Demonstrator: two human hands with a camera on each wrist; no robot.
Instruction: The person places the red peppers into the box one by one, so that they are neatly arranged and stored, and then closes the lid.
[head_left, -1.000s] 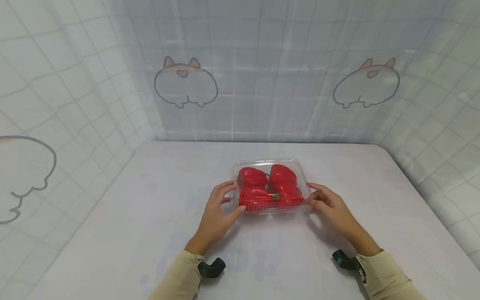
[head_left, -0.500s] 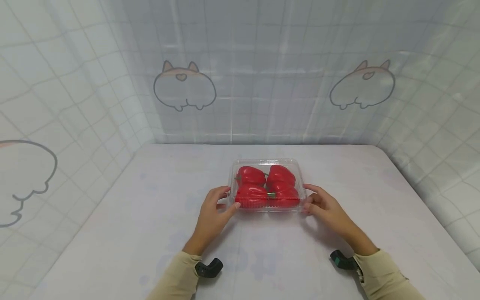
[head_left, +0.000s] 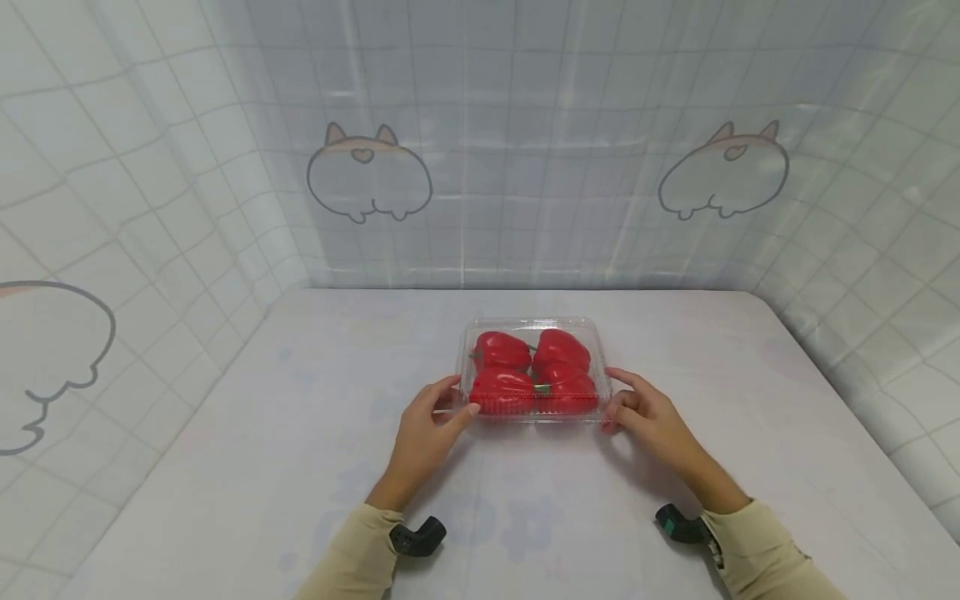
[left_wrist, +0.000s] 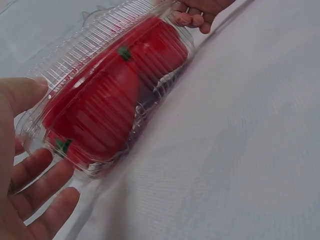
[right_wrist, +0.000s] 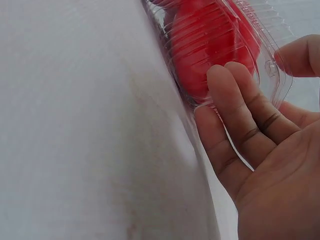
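A clear plastic clamshell box [head_left: 534,417] with several red bell peppers [head_left: 506,392] inside lies closed on the table [head_left: 375,358]. My left hand [head_left: 423,433] holds its left end, thumb at the front corner and fingers along the side. In the left wrist view, the thumb [left_wrist: 30,92] touches the ridged rim, with the other fingers [left_wrist: 52,187] below it. My right hand [head_left: 660,425] holds the right end. The right wrist view shows its thumb [right_wrist: 297,55] at the rim and fingers [right_wrist: 227,90] against the side wall. Green stems show through the plastic.
White tiled-pattern sheets with cartoon drawings hang at the back [head_left: 495,167] and on both sides. Each forearm has a beige sleeve [head_left: 352,550] and a black wrist device [head_left: 418,537].
The box has shifted slightly left in the head view, along with both hands. During the last half second almost nothing moves; my right hand shifts very slightly.
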